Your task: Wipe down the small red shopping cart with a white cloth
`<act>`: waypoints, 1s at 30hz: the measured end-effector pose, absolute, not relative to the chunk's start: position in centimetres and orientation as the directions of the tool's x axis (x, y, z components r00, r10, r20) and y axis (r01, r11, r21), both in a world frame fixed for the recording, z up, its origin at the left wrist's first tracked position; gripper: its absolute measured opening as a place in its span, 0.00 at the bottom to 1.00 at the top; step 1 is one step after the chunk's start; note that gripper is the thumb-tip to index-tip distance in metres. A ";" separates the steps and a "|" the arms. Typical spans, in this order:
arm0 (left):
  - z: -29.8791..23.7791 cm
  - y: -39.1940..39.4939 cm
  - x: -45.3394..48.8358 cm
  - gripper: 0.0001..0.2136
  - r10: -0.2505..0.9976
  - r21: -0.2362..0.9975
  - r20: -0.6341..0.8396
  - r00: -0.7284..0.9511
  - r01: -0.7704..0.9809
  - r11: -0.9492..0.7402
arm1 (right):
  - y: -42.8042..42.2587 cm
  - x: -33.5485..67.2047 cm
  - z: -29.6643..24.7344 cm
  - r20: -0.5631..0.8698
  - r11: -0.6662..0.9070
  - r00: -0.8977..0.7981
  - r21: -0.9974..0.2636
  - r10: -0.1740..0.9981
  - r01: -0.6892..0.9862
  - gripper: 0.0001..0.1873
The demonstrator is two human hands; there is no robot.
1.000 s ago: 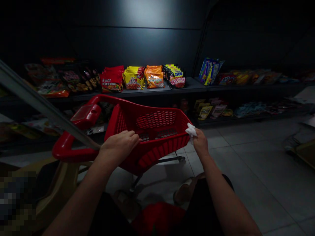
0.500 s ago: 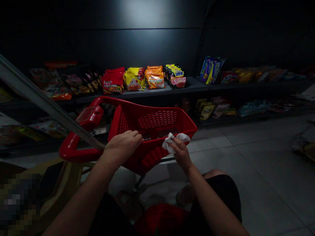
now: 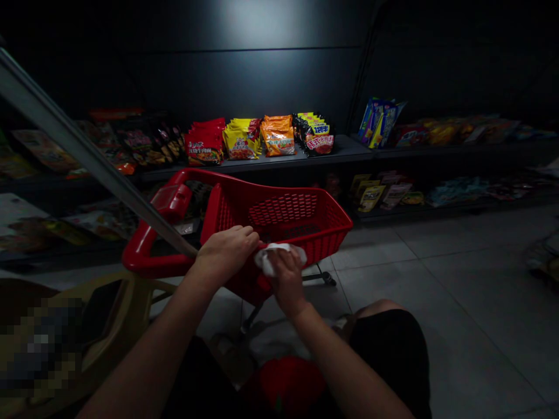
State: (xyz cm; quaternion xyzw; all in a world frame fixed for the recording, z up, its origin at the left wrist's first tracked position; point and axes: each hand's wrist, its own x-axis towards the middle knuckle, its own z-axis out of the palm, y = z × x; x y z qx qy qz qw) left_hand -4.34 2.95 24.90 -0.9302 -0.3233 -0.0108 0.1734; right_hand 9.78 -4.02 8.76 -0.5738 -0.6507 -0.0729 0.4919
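Note:
A red plastic shopping cart (image 3: 323,224) stands in front of me, its basket looking empty. My left hand (image 3: 225,253) is closed over the near rim of the basket at its left corner. Right beside it, my right hand (image 3: 286,276) presses a crumpled white cloth (image 3: 273,256) against the same rim. The two hands are almost touching. The cart's red handle (image 3: 151,256) curves off to the left.
A dark shelf (image 3: 349,150) behind the cart holds several bright snack packets (image 3: 244,139), with more packets on a lower shelf and to the right. A grey metal bar (image 3: 87,154) slants across the left. A yellowish chair (image 3: 117,314) sits at lower left. Grey floor tiles (image 3: 437,291) spread to the right.
My right hand has slid the white cloth leftward along the basket's near rim, from its right corner to just beside my left hand. The left hand has kept its grip.

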 end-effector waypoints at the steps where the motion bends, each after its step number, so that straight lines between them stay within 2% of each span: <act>1: 24.9 3.0 -4.5 0.06 0.597 -0.316 0.132 0.791 0.604 -0.731 | -4.1 7.5 9.8 0.712 0.354 0.087 -0.446 0.697 0.822 0.26; 4: 24.9 3.3 -5.2 0.05 0.600 -0.306 0.119 0.791 0.604 -0.736 | -4.1 4.5 11.5 0.727 0.414 -0.037 -0.347 0.685 0.842 0.28; 6: 24.8 3.7 -5.7 0.06 0.602 -0.300 0.121 0.789 0.608 -0.736 | -4.0 6.1 11.2 0.753 0.485 -0.140 -0.259 0.643 0.835 0.27; 8: 24.7 3.9 -6.1 0.09 0.603 -0.293 0.134 0.787 0.612 -0.734 | -4.2 9.7 9.9 0.756 0.503 -0.163 -0.242 0.634 0.830 0.26; 10: 24.6 4.0 -6.1 0.10 0.604 -0.287 0.146 0.783 0.618 -0.732 | -4.4 14.7 8.1 0.719 0.395 0.000 -0.381 0.695 0.836 0.23; 12: 24.5 4.1 -6.0 0.10 0.602 -0.281 0.151 0.784 0.618 -0.734 | -4.4 19.9 6.5 0.651 0.257 0.322 -0.633 0.687 0.730 0.18; 13: 24.5 4.1 -5.9 0.10 0.599 -0.280 0.155 0.785 0.617 -0.736 | -4.3 22.3 5.8 0.556 0.168 0.544 -0.780 0.629 0.603 0.17; 15: 24.6 4.1 -5.6 0.10 0.591 -0.280 0.161 0.791 0.611 -0.741 | -3.6 25.5 4.8 0.359 0.060 0.822 -0.926 0.443 0.372 0.20; 17: 24.5 4.1 -5.4 0.10 0.584 -0.283 0.164 0.795 0.605 -0.744 | -2.6 25.8 4.0 0.248 0.030 0.912 -0.967 0.326 0.252 0.24; 18: 24.5 4.1 -5.2 0.10 0.581 -0.286 0.163 0.797 0.602 -0.746 | -2.1 24.7 3.6 0.224 0.033 0.921 -0.974 0.318 0.225 0.25; 21: 24.5 4.0 -4.8 0.08 0.579 -0.293 0.160 0.799 0.599 -0.745 | -1.5 16.6 2.0 0.148 0.083 0.904 -0.989 0.400 0.125 0.26; 22: 24.5 4.0 -4.7 0.08 0.582 -0.296 0.162 0.797 0.602 -0.742 | -1.6 13.1 1.4 0.132 0.102 0.875 -0.990 0.465 0.095 0.25; 24: 24.4 3.9 -4.6 0.08 0.588 -0.303 0.169 0.791 0.610 -0.732 | -2.2 6.7 0.3 0.089 0.168 0.725 -0.985 0.683 -0.038 0.25; 26: 24.4 3.9 -4.6 0.08 0.591 -0.311 0.172 0.788 0.613 -0.727 | -2.8 3.3 -0.2 0.021 0.154 0.615 -0.974 0.788 -0.163 0.24; 28: 24.5 4.0 -4.6 0.09 0.591 -0.314 0.169 0.789 0.611 -0.726 | -3.0 4.0 0.1 -0.061 0.124 0.590 -0.955 0.805 -0.268 0.19; 30: 24.5 3.9 -4.6 0.09 0.590 -0.305 0.160 0.792 0.608 -0.733 | -2.8 8.7 1.2 -0.110 0.158 0.679 -0.934 0.726 -0.320 0.16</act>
